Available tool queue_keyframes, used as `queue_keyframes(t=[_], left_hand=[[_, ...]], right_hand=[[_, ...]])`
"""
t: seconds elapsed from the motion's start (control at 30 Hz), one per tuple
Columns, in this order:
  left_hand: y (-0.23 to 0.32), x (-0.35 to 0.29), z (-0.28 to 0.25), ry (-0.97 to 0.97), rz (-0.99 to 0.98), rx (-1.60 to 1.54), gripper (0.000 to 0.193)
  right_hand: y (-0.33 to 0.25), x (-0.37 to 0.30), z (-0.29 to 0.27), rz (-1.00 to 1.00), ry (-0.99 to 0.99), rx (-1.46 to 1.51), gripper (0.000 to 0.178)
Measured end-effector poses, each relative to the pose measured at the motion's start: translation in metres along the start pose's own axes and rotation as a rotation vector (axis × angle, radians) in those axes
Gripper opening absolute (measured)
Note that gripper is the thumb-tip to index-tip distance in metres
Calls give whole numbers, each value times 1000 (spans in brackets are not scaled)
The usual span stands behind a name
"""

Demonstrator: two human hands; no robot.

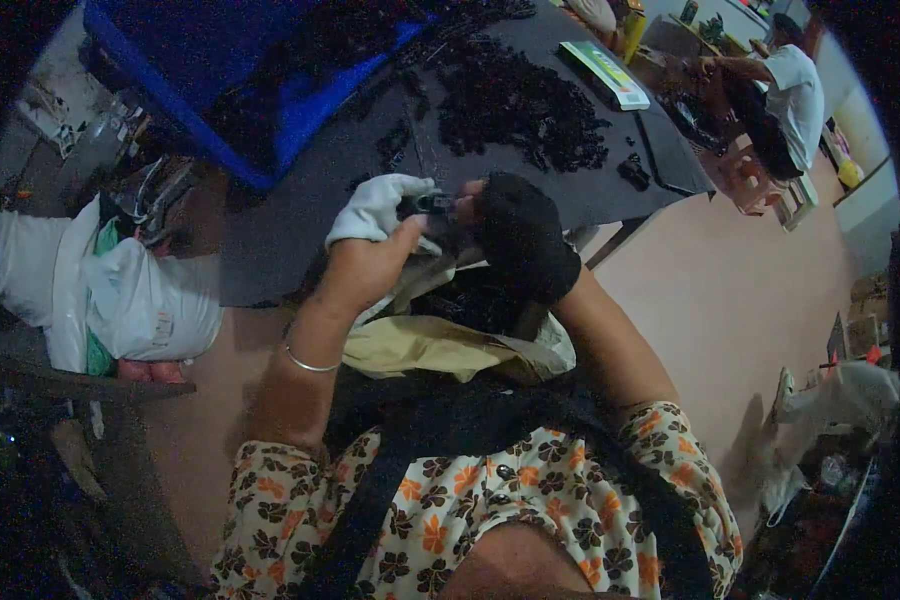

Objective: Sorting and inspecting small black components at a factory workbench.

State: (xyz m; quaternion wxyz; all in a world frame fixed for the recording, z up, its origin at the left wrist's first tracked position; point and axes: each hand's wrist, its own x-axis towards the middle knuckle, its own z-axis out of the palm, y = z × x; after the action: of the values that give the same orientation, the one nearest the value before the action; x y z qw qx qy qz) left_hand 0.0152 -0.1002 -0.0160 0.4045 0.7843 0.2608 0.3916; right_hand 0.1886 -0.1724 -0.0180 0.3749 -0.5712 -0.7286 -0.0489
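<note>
My left hand [375,220], in a white glove with the thumb bare, grips a small black part [426,204] between thumb and fingers. My right hand [523,232], in a black fingerless glove, is closed close to the part's right end. Its bare fingertips look pinched together, but blur hides what they hold, if anything. Both hands are over the near edge of a dark table [270,235]. Below them, an open pale yellow bag [420,345] lies at my lap with dark contents. Beyond the hands spreads a heap of small black parts [530,110].
A blue bin [190,110] with black pieces stands at the table's far left. A green and white booklet [607,75] lies at the far right. White sacks [155,300] are piled at left. Another person [790,95] sits in the back right. A plastic bag [840,400] lies at right.
</note>
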Motion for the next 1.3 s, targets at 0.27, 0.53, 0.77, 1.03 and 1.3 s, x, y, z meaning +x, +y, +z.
queue_keyframes(t=[0.27,0.53,0.77,1.03,1.3], left_hand=[[24,-5,3,-42,-169,-257,23],[9,-10,0,3,11,72,19],[17,-16,3,-86,-189,-400,17],[-1,-25,2,-177,-395,-716,23],[1,-30,3,-120,-6,53,25]], right_hand=[[4,-6,-4,-91,-35,-99,17],[-4,-8,-4,-176,54,66,23],[5,-18,1,-324,88,36,27],[-9,-12,-20,-316,-50,-9,28],[-11,-20,-5,163,-35,362,32]])
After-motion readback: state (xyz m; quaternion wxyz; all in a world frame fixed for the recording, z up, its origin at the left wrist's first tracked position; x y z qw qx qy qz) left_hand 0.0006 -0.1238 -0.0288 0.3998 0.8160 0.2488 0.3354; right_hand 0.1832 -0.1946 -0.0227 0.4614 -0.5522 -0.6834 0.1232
